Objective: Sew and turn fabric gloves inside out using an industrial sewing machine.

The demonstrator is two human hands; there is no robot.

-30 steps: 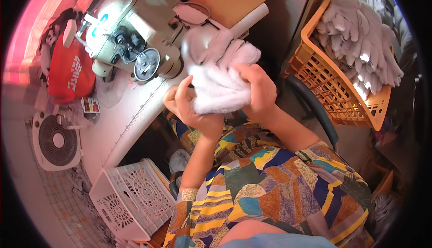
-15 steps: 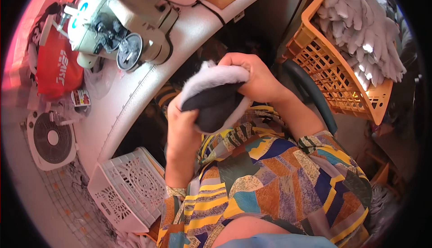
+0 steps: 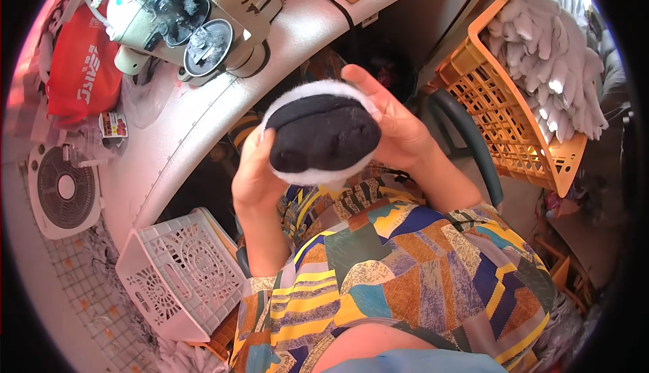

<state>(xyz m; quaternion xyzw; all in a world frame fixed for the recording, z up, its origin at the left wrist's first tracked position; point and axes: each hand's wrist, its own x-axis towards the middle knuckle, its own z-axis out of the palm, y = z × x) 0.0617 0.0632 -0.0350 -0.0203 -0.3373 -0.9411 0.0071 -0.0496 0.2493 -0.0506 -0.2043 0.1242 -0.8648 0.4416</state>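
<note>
A rounded fabric piece (image 3: 323,136), black across its middle with a fluffy white rim, is held up in front of my body. Its exact kind cannot be made out. My left hand (image 3: 257,173) grips its left edge, the thumb over the front against the black cloth. At its right edge my right hand (image 3: 400,129) pinches the white rim, while one finger sticks out past the top. The black side faces up, spread wide between both hands. Some of my fingers are hidden behind the fabric.
A sewing machine (image 3: 196,18) stands on the white table (image 3: 177,150). An orange basket (image 3: 497,99) heaped with grey-white gloves (image 3: 541,55) is at right. Lower left are a white plastic crate (image 3: 182,271) and a fan (image 3: 66,187). A red bag (image 3: 84,68) lies beside the machine.
The fabric piece has turned and been spread, so more of its black middle shows. My left hand has shifted slightly left, and a right-hand finger has straightened upward. The view has shifted slightly.
</note>
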